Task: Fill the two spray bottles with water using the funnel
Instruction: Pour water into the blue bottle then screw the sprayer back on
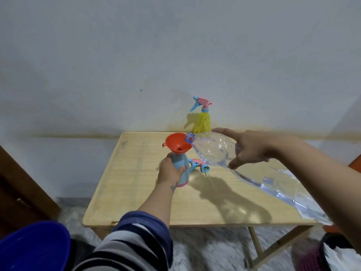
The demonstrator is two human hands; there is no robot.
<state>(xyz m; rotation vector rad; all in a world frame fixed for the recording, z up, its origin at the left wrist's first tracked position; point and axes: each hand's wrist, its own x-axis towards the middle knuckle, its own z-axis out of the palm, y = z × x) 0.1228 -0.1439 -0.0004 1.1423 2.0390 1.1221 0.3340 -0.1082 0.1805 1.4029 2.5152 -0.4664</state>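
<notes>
The blue spray bottle [180, 171] stands near the middle of the wooden table [136, 202], its sprayer off and an orange funnel [178, 143] seated in its neck. The left hand [170, 171] is wrapped around the bottle's body, fingers curled to the front, steadying it upright. The right hand [252, 149] holds a clear plastic water bottle [213, 151] tipped almost level, thumb underneath and fingers spread over the top, so that its mouth reaches over the funnel's rim. This looks like the pour into the first bottle; no stream is clearly visible, and the opaque blue wall hides how full it is. The clear bottle shows droplets and little water near its neck, so it may be close to empty.

The removed pink-and-blue sprayer head [199, 165] lies on the table just beside the blue bottle, its dip tube trailing toward the near edge. The yellow spray bottle [202, 122] stands at the far edge against the wall with its sprayer fitted; through its translucent body it seems to hold no water. So what is left, as I judge it: finish this pour, screw the head back on, then open and fill the yellow one.
</notes>
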